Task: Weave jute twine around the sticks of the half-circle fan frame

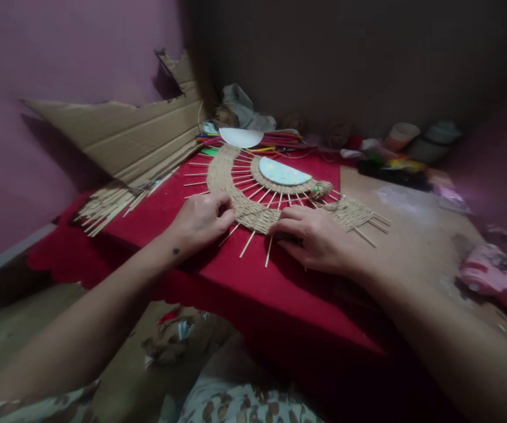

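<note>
Taking the pale blue half-circle as the middle of the clock, with 12 pointing away from the person: the weaving sits around it on the red cloth. It's a wide tan band curving from about 10 down through 6 and up to 4, where that end reaches over onto a brown surface. A narrower woven strip hugs the curved edge of the half-circle, and thin sticks fan out like spokes between the two, poking past the outer edge.

Left hand is at 8 o'clock, fingers curled into a loose fist, thumb and index right by the band's outer edge. Can't tell if it's actually pinching anything. Right hand is at 5, half closed, fingers bent over the near edge of the band with the thumb underneath. What's inside that grip is hidden, so can't say there either.

Small ball of twine at 4, just beside the half-circle. White half-circle at 10, by the band's far end. Loose pile of sticks out at 9, in front of some torn cardboard. Pink glue gun way out at 4, and a cup between 2 and 3.
</note>
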The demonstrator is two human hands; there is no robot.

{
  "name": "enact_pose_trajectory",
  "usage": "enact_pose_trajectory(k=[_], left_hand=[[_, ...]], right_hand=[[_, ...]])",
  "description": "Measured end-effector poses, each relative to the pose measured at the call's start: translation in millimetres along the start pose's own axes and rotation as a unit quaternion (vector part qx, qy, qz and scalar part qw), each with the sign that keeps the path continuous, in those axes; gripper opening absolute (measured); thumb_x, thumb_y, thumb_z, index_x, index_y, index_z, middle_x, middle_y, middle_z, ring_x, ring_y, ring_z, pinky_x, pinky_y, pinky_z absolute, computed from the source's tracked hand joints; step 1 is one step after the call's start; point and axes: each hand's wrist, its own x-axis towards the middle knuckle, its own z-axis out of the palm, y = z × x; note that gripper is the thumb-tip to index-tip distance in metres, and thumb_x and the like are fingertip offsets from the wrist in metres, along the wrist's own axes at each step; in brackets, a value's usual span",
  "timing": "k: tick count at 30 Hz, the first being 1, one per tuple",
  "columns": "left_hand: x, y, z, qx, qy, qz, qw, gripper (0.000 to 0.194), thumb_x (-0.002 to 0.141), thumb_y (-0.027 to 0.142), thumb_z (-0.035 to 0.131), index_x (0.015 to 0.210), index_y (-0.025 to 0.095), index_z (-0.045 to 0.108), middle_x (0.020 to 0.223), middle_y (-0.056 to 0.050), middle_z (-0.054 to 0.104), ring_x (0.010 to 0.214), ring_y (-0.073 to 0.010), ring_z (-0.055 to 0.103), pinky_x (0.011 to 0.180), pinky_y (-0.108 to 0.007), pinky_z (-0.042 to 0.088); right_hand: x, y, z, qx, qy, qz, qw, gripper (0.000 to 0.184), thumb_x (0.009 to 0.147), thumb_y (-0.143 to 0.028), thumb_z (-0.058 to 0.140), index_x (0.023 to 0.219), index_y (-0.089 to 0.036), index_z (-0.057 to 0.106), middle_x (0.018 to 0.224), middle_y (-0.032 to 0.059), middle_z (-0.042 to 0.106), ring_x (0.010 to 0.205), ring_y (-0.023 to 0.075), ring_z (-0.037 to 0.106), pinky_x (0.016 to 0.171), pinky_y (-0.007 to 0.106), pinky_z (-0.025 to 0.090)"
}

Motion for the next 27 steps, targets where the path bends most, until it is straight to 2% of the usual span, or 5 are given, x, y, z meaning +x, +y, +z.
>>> enact_pose_trajectory(k=[4, 9, 16, 22, 27], left_hand=[[-5.1, -0.8, 5.0, -0.024, 0.033, 0.006, 0.999, 0.016, 0.076, 0.023, 0.044, 0.071, 0.016, 0.057, 0.065, -0.001, 0.056, 0.058, -0.0116, 0.047, 0.058, -0.025, 0.034], [-12.4, -0.7, 4.0, -0.037, 0.016, 0.024, 0.999, 0.013, 0.077, 0.022, 0.045, 0.070, 0.016, 0.054, 0.067, -0.001, 0.055, 0.060, -0.0116, 0.046, 0.059, -0.026, 0.034], [-21.0, -4.2, 4.1, -0.030, 0.006, 0.069, 0.997, 0.012, 0.081, 0.020, 0.041, 0.072, 0.016, 0.049, 0.079, -0.004, 0.051, 0.070, -0.0141, 0.047, 0.067, -0.029, 0.037], [-20.9, -5.3, 10.0, -0.001, -0.010, 0.070, 0.998, 0.014, 0.084, 0.021, 0.039, 0.074, 0.017, 0.047, 0.081, -0.004, 0.049, 0.073, -0.0157, 0.049, 0.068, -0.030, 0.039], [-18.0, 0.1, 14.0, 0.055, -0.013, 0.047, 0.997, 0.013, 0.084, 0.022, 0.038, 0.075, 0.018, 0.046, 0.083, -0.004, 0.050, 0.073, -0.0166, 0.050, 0.064, -0.030, 0.038]], right_hand=[[4.3, -1.7, -3.1, -0.004, -0.025, 0.015, 1.000, 0.022, 0.083, -0.013, 0.048, 0.097, -0.016, 0.066, 0.089, 0.0061, 0.062, 0.081, 0.0158, 0.054, 0.072, 0.028, 0.041], [27.0, -4.2, -8.5, -0.077, -0.042, 0.111, 0.990, 0.028, 0.085, -0.017, 0.045, 0.107, -0.021, 0.063, 0.098, 0.0069, 0.067, 0.079, 0.0181, 0.059, 0.066, 0.030, 0.041], [56.2, 13.0, -5.6, -0.282, -0.079, 0.248, 0.924, 0.027, 0.088, -0.020, 0.042, 0.095, -0.018, 0.067, 0.090, 0.0150, 0.067, 0.074, 0.0242, 0.062, 0.058, 0.033, 0.038], [54.2, 47.5, -31.9, -0.281, -0.003, 0.412, 0.867, 0.030, 0.086, -0.025, 0.042, 0.099, -0.019, 0.068, 0.091, 0.0136, 0.070, 0.077, 0.0240, 0.062, 0.059, 0.031, 0.039], [69.0, 58.4, -56.8, -0.367, 0.051, 0.378, 0.849, 0.029, 0.086, -0.028, 0.044, 0.099, -0.019, 0.068, 0.088, 0.0135, 0.070, 0.077, 0.0243, 0.063, 0.059, 0.031, 0.038]])
